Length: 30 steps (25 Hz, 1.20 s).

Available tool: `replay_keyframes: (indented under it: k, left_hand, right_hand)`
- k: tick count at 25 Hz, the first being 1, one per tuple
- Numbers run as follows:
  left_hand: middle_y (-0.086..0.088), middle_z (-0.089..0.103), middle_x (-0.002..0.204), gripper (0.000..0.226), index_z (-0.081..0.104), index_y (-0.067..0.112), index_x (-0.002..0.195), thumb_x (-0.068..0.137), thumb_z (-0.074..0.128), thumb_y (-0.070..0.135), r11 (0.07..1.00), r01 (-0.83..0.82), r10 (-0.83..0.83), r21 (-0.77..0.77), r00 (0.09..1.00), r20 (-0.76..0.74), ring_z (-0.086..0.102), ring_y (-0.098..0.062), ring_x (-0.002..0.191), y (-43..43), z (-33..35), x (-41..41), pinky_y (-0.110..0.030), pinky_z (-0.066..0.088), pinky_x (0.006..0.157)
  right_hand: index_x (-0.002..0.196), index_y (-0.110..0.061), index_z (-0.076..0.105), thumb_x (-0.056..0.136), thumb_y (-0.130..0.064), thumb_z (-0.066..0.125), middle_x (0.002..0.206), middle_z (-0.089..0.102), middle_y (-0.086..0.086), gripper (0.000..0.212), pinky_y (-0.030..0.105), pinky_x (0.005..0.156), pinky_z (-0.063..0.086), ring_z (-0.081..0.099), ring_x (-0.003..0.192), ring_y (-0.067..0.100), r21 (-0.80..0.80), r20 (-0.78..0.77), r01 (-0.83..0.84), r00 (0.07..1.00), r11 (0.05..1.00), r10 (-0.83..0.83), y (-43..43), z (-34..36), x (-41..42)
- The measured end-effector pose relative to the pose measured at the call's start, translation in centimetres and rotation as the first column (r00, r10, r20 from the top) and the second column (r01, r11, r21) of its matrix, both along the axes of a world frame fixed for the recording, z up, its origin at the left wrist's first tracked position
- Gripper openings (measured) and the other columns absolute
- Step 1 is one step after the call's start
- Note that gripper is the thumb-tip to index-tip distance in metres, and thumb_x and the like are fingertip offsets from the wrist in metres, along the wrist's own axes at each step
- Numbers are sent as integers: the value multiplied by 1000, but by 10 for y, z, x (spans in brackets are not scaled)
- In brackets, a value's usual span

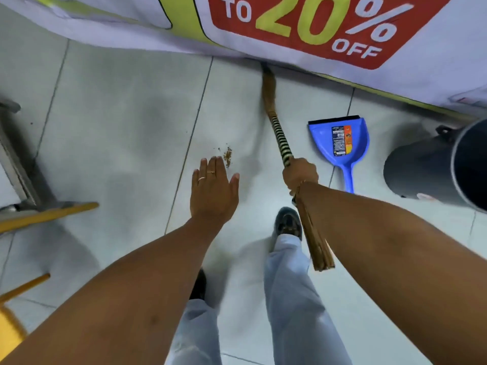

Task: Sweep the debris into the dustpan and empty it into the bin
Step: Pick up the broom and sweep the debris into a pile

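Observation:
My right hand [300, 175] grips a straw broom [280, 135] by its striped black-and-white handle wrap. One end of the broom reaches under the banner edge at the top, and the other straw end hangs below my wrist. A small pile of brown debris [228, 157] lies on the pale floor tiles just beyond the fingertips of my left hand [214, 189], which is held flat and open, holding nothing. A blue dustpan [340, 146] lies on the floor right of the broom, handle toward me. A dark grey bin [445, 167] stands at the right edge.
A large sale banner [303, 25] covers the top of the view down to the floor. A metal frame [23, 169] and yellow wooden legs [47, 216] stand at the left. My feet and pale trousers [290, 259] are below the hands.

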<state>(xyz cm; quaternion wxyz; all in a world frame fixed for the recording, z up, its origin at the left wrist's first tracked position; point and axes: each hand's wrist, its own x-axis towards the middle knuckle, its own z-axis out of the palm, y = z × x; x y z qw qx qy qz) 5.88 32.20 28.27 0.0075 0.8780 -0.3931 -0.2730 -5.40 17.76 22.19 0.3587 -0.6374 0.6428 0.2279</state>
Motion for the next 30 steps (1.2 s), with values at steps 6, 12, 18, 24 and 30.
replay_keyframes:
  k: [6,12,18,24,30]
  left_hand:
    - [-18,29,152,59,20,1,143,97,30,36,994,-105,106,18,994,-36,17,-32,144,-69,-25,-37,-43,17,119]
    - [-18,27,153,60,19,2,144,97,29,37,983,-141,146,117,989,-36,14,-31,145,-64,-31,-38,-42,15,119]
    - [-18,29,152,58,20,1,143,97,30,36,979,-140,146,148,989,-28,16,-33,145,-69,-24,-37,-43,17,119]
    - [-18,29,152,59,19,1,144,98,29,36,984,-110,117,138,992,-48,15,-32,145,-76,-19,-50,-42,16,120]
    - [-16,26,154,59,16,3,145,98,26,38,981,-90,107,174,990,-91,13,-30,146,-68,-23,-67,-41,15,121]
  right_hand:
    - [130,-7,48,93,-17,36,132,52,18,40,40,94,45,50,121,37,0,-30,-513,858,859,512,-83,-23,14]
    - [134,-14,49,94,-11,38,129,53,14,41,40,92,45,53,119,36,-96,-117,-810,587,579,801,-123,-8,45]
    - [129,-16,53,94,-8,37,123,60,10,40,34,73,39,58,113,32,-57,-189,-917,398,395,898,-122,-2,25]
    - [137,-33,44,97,-13,33,123,58,5,46,34,68,39,55,111,31,-68,-169,-951,309,301,936,-133,1,-56]
    - [118,-24,67,67,7,69,99,71,12,60,39,48,51,64,66,37,-342,-110,-814,531,470,840,-146,-4,-122]
